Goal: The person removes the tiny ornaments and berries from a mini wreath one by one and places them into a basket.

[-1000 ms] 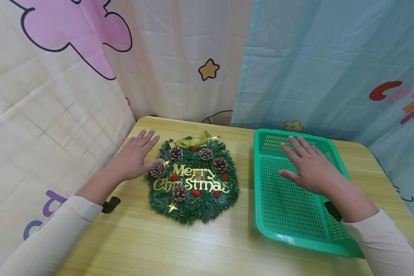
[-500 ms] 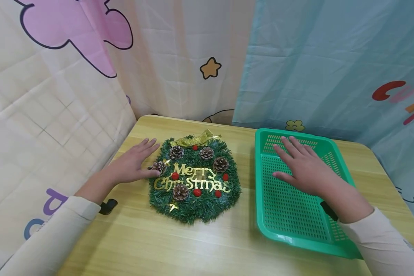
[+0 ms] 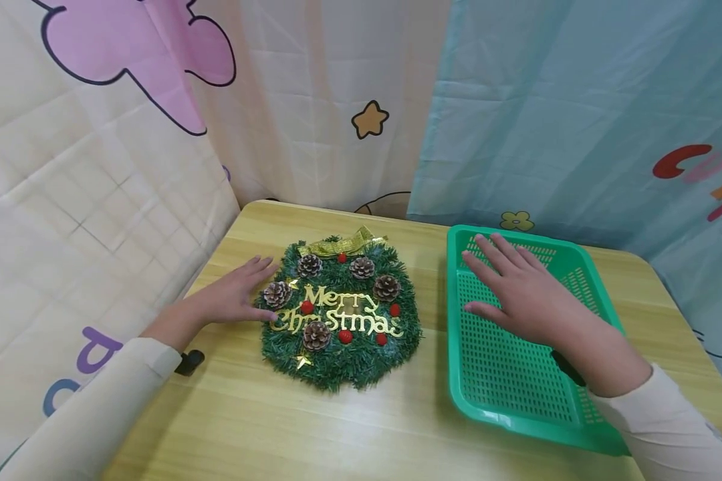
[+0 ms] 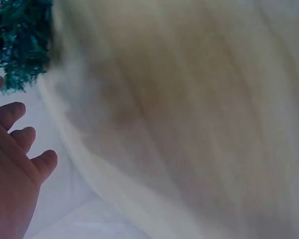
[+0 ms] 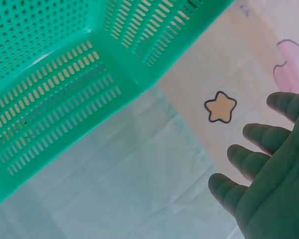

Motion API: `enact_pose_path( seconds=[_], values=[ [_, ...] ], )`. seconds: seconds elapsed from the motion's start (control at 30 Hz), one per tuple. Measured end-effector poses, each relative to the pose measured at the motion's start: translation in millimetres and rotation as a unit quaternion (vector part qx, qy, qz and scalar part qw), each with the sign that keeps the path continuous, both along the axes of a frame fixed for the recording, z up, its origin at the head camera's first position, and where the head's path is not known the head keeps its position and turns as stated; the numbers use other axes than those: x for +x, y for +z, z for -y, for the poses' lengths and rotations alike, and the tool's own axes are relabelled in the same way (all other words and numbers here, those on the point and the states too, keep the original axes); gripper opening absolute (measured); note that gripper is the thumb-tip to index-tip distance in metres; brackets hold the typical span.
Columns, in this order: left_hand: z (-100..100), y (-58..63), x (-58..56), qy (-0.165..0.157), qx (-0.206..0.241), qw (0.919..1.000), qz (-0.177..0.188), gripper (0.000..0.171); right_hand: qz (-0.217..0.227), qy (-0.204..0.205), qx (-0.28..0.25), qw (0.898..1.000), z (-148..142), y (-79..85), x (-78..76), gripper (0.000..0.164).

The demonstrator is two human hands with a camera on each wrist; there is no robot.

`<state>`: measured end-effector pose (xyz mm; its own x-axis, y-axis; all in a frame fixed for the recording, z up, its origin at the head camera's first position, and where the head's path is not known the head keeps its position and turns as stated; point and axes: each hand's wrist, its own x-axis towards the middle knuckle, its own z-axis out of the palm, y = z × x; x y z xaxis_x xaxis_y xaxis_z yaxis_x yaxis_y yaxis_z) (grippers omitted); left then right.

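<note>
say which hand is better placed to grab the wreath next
Likely the left hand: it is open at the left edge of the wreath, while the right hand is farther off, over the green basket.

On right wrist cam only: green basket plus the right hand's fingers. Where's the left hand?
Observer: Head view has the left hand at the left edge of a green wreath; can't tell if they touch.
Operator: Anything written on it?
Observer: Yes, gold lettering reading "Merry Christmas".
Operator: Where's it sitting relative to the green basket?
Observer: To the basket's left, with a strip of wooden table showing between them.
</note>
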<state>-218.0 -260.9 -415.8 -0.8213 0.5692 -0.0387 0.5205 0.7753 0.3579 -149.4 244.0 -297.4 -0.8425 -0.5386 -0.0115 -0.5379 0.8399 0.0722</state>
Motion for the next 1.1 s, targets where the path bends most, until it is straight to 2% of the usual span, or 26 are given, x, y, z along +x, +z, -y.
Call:
enact_pose_path(
  seconds=[0.2,0.4,0.63,0.83,1.1],
  values=[
    [5,-14.4,-0.9,0.018,0.032,0.9981,0.050,0.108,-0.003,0.025,-0.004,1.000,9,3.4,-2.7,0.085],
    [8,-20.8,-1.6,0.031,0.061,0.9944,0.080,0.108,-0.004,0.045,-0.013,0.999,16,8.6,-9.3,0.081],
    [2,-25.1,-5.7,0.023,0.089,0.9917,0.090,0.106,0.013,0.058,-0.004,0.998,24,13.7,-16.7,0.079],
    [1,-29.7,-2.4,0.028,0.082,0.9927,0.084,0.104,0.011,0.090,0.008,0.996,38,10.9,-28.5,0.078],
    [5,-29.6,0.8,0.035,0.075,0.9932,0.082,0.103,0.027,0.139,0.006,0.990,56,8.4,-41.3,0.072]
  ],
)
